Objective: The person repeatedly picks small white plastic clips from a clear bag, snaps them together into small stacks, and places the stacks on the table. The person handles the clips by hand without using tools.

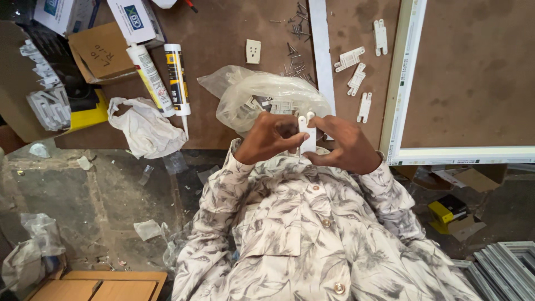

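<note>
A single head-worn camera looks steeply down from above the person, close over the patterned shirt (301, 234) that fills the lower middle of the frame. Beyond the shirt, toward the top edge, lies the brown counter (223, 33); beside the shirt, on both sides, the floor (83, 189) shows far below. No second view exists.

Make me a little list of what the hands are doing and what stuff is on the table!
left hand: pinches the white plastic bracket from its side
right hand: grips the same bracket from the other side
clear plastic bag: behind the hands, more white pieces inside
loose brackets: several, lying flat on the brown board
sealant tubes: two, side by side
crumpled rag: beside the tubes
screws: scattered
white frame: lying at the board's right
</note>
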